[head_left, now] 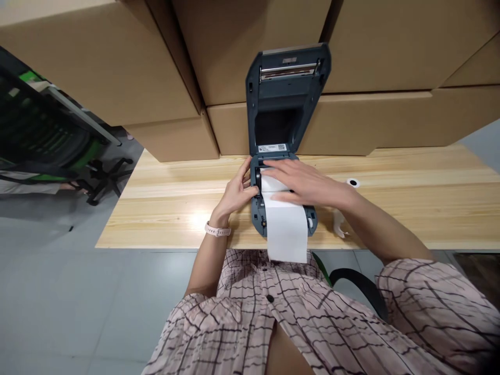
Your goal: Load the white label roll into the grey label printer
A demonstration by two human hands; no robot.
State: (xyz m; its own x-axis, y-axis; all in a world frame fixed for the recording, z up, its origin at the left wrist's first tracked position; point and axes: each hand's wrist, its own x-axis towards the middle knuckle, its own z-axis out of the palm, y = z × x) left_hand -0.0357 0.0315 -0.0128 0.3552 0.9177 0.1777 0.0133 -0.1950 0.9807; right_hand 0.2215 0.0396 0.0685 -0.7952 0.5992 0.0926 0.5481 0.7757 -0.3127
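Observation:
A dark grey label printer (pixel 257 221) sits on the wooden table with its lid (pixel 250 104) raised. Inside lies a white label roll (pixel 269 182), partly covered by my right hand. From the roll a white label strip (pixel 287 229) runs forward over the printer's front and hangs past the table edge. My left hand (pixel 237 194) grips the printer's left side, thumb on the rim and fingers along the outer wall. Stretched across the roll, my right hand (pixel 307 182) rests flat with its fingers apart and holds nothing.
Large cardboard boxes (pixel 253 47) stand stacked along the back of the table (pixel 167 208). Right of the printer are a small white roll (pixel 353 183) and a curled paper scrap (pixel 339 225). At far left is a black and green office chair (pixel 42 125), with part of another person.

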